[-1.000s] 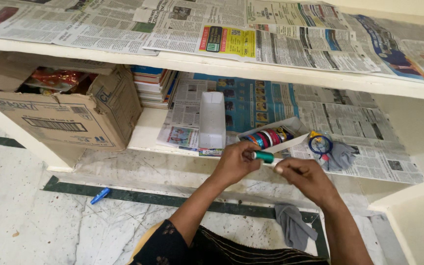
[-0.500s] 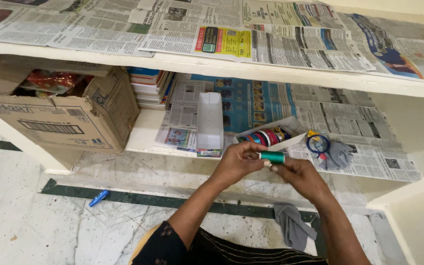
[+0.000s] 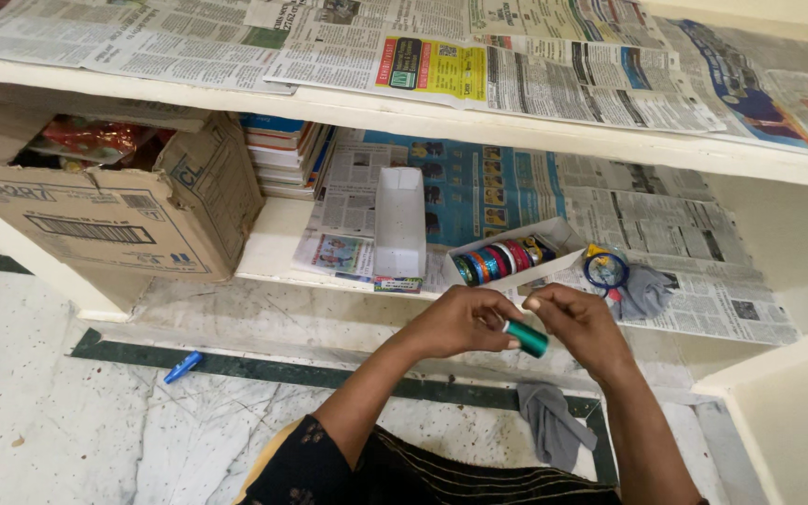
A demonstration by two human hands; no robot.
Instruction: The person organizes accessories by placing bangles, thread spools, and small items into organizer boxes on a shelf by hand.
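Both hands have dropped lower, away from the shelf edge; the green spool (image 3: 526, 338) now tilts, pinched between left hand (image 3: 460, 323) and right hand (image 3: 580, 325) fingertips, below the bangle box (image 3: 507, 257).

We see a teal green spool (image 3: 526, 338), a white box (image 3: 513, 259) of red, blue and green bangles (image 3: 498, 261), a plain white tray (image 3: 399, 224), a brown carton (image 3: 114, 220), a blue peg (image 3: 183, 367), grey cloths (image 3: 550, 425) and white veined marble (image 3: 49, 421) with a dark green band.
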